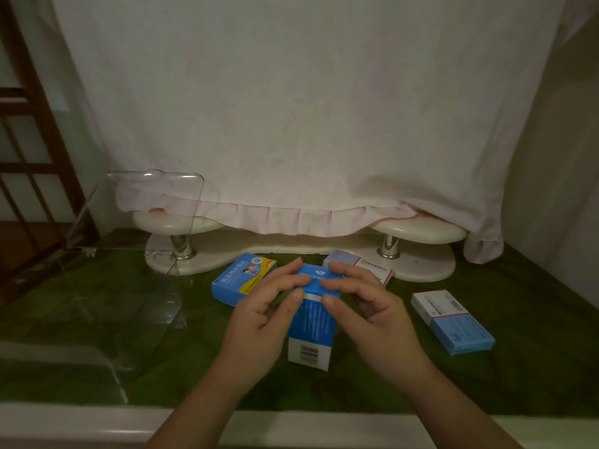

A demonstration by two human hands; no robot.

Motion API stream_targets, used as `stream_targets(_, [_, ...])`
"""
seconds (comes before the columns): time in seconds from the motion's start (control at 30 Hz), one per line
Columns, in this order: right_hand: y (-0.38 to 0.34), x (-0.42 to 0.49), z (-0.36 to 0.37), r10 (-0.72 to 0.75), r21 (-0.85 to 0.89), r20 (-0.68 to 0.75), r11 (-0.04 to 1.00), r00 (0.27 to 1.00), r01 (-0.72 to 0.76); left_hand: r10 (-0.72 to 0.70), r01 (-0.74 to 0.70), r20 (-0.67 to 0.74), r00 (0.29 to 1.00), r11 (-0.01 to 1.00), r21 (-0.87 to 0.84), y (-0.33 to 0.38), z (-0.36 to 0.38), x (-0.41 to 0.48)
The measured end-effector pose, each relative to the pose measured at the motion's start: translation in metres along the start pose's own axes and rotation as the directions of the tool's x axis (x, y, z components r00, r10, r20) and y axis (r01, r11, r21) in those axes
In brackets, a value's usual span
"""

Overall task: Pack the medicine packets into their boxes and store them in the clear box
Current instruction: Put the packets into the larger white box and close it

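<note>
A blue and white medicine box (311, 332) stands upright at the middle of the green table top. My left hand (265, 312) and my right hand (366, 306) both pinch its top end, thumbs on the near face and fingers over the top flap. A blue and yellow box (240, 277) lies flat behind my left hand. A white and blue box (359, 265) lies partly hidden behind my right hand. Another blue and white box (453, 322) lies flat to the right. The clear box (107, 286) stands open on the left. No loose packets show.
A cream two-tier stand (301, 247) with chrome posts runs along the back, with a pale cloth (291, 124) draped over it. A wooden frame (29, 157) stands at the far left. The table's pale front edge (97, 422) runs along the bottom.
</note>
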State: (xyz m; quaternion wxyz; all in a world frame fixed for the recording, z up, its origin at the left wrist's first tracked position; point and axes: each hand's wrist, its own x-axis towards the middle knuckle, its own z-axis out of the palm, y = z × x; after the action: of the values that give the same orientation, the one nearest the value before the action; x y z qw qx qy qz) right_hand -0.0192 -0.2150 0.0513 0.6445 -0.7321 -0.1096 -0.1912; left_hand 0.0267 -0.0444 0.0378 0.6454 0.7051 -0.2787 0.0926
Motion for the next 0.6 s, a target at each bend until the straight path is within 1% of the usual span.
stream_targets(0.2, [-0.0002,-0.0013,0.0011,-0.01,0.015,-0.006,1.0,1.0,0.01,0.019,-0.019,-0.006,1.0,1.0,-0.003,-0.0016,-0.0002,-0.0008])
stream_targets(0.43, [-0.0027,-0.0033,0.0014,0.008,-0.032,-0.004,0.999,1.0,-0.008,0.018,-0.018,-0.009,1.0,1.0,0.001,-0.0046,-0.0009,-0.0023])
stream_targets(0.6, [-0.003,-0.0035,0.0021,-0.007,-0.073,-0.005,0.997,1.0,0.007,0.013,-0.012,-0.013,1.0,1.0,0.009,-0.0026,-0.0002,-0.0033])
